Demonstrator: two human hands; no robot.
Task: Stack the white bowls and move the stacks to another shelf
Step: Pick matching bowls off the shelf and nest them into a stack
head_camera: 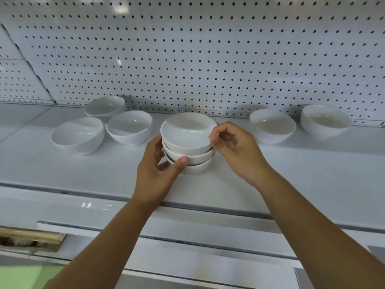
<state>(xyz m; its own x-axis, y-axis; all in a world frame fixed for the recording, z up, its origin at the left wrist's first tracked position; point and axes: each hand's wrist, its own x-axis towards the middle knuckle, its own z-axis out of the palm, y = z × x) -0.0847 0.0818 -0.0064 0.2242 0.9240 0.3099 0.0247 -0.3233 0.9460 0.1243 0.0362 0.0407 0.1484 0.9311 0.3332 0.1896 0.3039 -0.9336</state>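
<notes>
Nearest the camera, at lower left and below the shelf (291, 163) front edge, wooden sticks (31, 236) lie in an opening, with a green floor (20, 276) beneath. Both forearms reach up over the edge to the shelf. The stack (193, 161) consists of three nested white bowls and stands upright on the shelf, near centre, between the two hands. Left hand (158, 170): fingers curled round the left side of the stack, thumb pressed flat on its front at the level of the lower two bowls; the hand grips the stack. Right hand (235, 151): fingers curled, thumb and forefinger closed on the right rim of the top bowl (188, 130) in a pinch; the remaining fingers are folded clear of the stack. Five single bowls stand apart from the stack, each tilted. To the left: front-left bowl (78, 135), mid-left bowl (129, 127) just beside it, and rear-left bowl (105, 106) behind both, close to the back wall. To the right: right bowl (273, 125) and far-right bowl (326, 120), near each other. A white pegboard (187, 49) forms the back wall.
</notes>
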